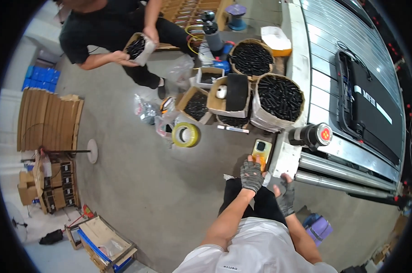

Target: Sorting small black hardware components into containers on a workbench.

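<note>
My left hand (pixel 252 176), in a grey fingerless glove, has its fingers over the lower end of a phone (pixel 261 150) in a yellow case. The phone's camera side faces up, beside the white end of the conveyor frame (pixel 284 160). What lies under the phone is hidden. My right hand (pixel 286 196), gloved the same way, is open next to the metal rollers (pixel 342 179), thumb and fingers apart, with nothing seen in it. A dark cylindrical tool with a red-marked end (pixel 311 136) rests on the frame above it.
Round cartons of black parts (pixel 280 98) and an open box (pixel 228 98) stand ahead, with a tape roll (pixel 186 134) on the floor. On the conveyor lies a black machine panel (pixel 372 102). At upper left another person (pixel 110 36) holds a bag of black parts (pixel 140 48).
</note>
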The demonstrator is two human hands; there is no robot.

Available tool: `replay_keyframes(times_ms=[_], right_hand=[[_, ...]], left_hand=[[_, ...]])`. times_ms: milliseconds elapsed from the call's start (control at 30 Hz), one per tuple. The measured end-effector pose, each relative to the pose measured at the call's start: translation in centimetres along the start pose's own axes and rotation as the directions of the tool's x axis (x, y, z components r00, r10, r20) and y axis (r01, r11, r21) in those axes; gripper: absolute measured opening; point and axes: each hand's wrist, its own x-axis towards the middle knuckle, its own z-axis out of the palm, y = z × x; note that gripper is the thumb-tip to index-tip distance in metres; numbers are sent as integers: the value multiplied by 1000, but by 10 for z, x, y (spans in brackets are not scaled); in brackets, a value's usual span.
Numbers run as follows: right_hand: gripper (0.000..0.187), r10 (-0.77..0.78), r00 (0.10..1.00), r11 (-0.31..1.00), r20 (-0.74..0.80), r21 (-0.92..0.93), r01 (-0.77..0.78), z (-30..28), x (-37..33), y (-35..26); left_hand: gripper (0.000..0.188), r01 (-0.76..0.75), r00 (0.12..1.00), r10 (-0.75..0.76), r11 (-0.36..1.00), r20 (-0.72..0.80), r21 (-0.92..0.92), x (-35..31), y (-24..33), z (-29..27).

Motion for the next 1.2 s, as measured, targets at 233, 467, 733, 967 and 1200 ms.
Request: replay_keyframes(times_ms=[233,467,733,967,1200], right_hand=[[36,-63,938,997,340,53,47,18,-17,-23],[30,27,962,1000,271,0,-28,12,-47,-2],[25,168,985,981,27,-100,-165,58,-86,-15],[23,284,954,958,96,-6,-285,100,-89,-57],[21,434,849,879,300,65,-472,102,-127,-25]], left_hand=[[64,-11,948,-9,998,-319,-61,-10,-106,-62],[58,149,965,-117,981,-234,123,45,-252,-129],[37,-87,996,91,983,-16,158,56,-311,-149],[38,-128,949,58,969,-311,-211,-24,-339,-196],[28,450,538,-820,82,197,-889,-196,-421,-116]])
